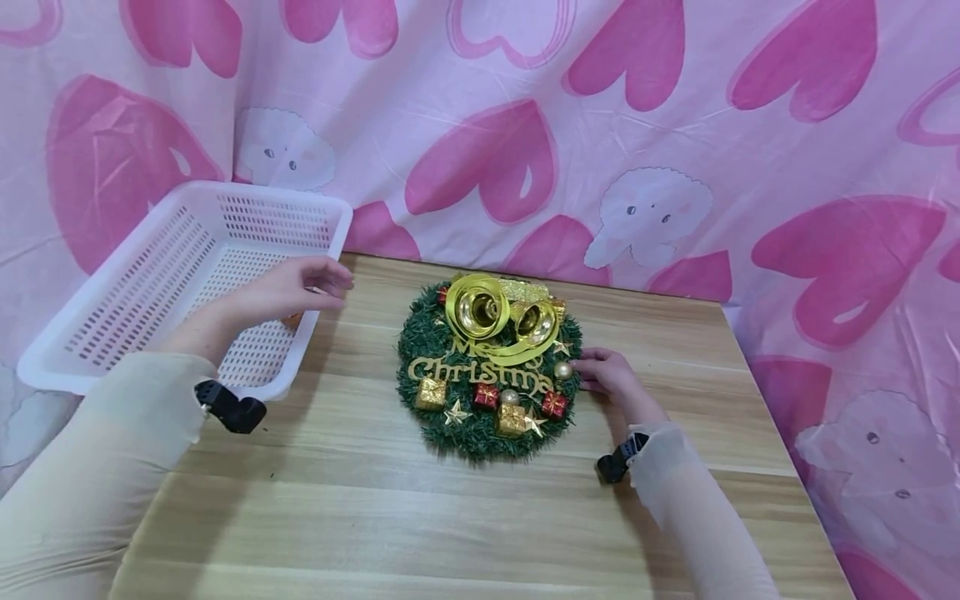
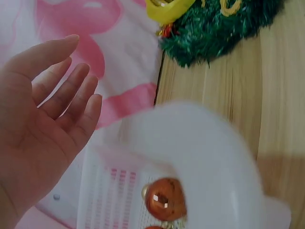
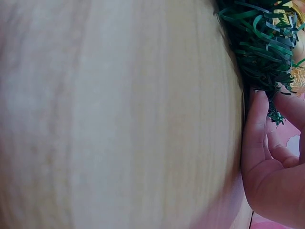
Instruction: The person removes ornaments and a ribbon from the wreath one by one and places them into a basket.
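One round green tinsel wreath (image 1: 487,371) sits mid-frame. The right hand (image 1: 617,382) is nearer and seems to pinch its right edge, though tinsel hides part. The left hand (image 1: 281,292) hangs loose, holding nothing, over the white plastic basket (image 1: 270,197), frame left.

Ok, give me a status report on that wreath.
Left fingers empty, near the basket. Right fingers pinching the edge of the wreath. Wreath on the table; nothing visibly blocking it.

Pink heart-print cloth (image 1: 570,142) hanging behind, wood-grain table (image 1: 375,517)
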The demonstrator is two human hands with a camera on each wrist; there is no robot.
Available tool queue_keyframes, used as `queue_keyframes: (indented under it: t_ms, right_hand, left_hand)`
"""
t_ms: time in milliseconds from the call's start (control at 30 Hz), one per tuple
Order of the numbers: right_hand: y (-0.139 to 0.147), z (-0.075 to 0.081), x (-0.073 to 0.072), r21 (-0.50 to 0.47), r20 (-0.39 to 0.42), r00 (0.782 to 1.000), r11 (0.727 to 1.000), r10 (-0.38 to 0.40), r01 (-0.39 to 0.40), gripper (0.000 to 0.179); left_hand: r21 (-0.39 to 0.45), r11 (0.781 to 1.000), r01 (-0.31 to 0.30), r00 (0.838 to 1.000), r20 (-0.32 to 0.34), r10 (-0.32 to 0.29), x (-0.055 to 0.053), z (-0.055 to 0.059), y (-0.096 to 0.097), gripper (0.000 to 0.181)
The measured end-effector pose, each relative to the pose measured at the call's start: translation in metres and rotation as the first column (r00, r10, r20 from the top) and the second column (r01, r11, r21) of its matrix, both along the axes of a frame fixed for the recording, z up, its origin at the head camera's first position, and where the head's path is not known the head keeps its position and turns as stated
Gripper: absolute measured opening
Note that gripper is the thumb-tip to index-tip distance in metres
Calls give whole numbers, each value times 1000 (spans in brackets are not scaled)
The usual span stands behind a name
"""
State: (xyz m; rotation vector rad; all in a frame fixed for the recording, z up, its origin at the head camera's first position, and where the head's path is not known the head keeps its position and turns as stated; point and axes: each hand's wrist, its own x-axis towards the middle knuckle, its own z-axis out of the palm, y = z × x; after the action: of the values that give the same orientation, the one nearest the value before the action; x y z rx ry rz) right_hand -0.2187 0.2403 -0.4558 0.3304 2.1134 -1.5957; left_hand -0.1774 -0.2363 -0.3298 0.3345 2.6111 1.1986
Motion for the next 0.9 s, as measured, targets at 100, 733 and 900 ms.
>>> queue_keyframes:
  t_ms: [100, 733, 900]
  right_hand:
    - [1, 0, 0, -3, -7, 1000, 1000, 8, -8, 53]
    - [1, -5, -2, 15, -9, 1000, 1000, -2, 2, 50]
    - [0, -5, -2, 3, -14, 1000, 1000, -5, 5, 47]
  left_hand:
    - [37, 998, 51, 999, -15, -51, -3, 0, 11, 40]
    - [169, 974, 150, 988, -3, -152, -14, -15, 51, 42]
    - [185, 968, 170, 985, 1, -173, -16, -19, 61, 43]
